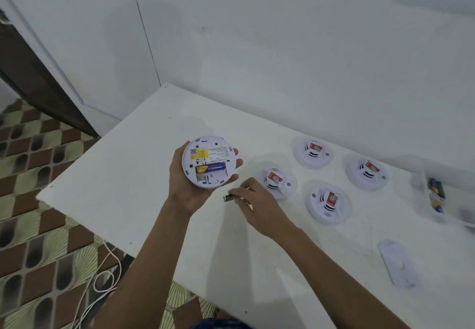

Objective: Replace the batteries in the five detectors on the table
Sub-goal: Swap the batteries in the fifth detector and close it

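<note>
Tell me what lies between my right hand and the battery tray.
Head view: the front detector sits between right hand and tray; a second detector is just beyond the hand.

Nothing legible: the held detector's (189, 174) label (217, 151) (yellow patch, fine print) is blurred.

A home room: patterned floor tiles (38, 174), white wall (282, 45), white table (144, 148).

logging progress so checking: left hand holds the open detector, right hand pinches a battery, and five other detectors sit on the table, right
Not quite. The head view shows four other detectors on the table, not five. The rest stands: the left hand holds the open detector and the right hand pinches a battery.
</note>
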A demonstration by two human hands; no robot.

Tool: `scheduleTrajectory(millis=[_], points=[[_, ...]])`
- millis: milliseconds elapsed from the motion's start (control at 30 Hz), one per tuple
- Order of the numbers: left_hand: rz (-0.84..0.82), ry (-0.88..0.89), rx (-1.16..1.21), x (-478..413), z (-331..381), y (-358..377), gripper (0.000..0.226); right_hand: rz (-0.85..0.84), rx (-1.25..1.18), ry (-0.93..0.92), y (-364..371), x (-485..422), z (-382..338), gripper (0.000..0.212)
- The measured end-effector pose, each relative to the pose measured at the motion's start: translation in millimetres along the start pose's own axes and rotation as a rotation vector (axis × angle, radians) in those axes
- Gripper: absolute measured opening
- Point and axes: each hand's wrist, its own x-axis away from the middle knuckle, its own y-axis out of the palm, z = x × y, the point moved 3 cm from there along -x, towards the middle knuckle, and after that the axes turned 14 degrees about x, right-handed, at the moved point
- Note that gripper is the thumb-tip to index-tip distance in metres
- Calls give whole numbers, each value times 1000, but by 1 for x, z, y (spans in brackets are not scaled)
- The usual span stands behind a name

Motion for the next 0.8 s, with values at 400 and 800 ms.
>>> scheduleTrajectory(millis=[400, 800], points=[[-47, -70, 4, -17, -43, 35, 73, 312, -248, 233, -122, 45, 11, 18], [-71, -69, 8, -30, -118, 81, 39, 488, -239, 219, -182, 78, 18, 26]])
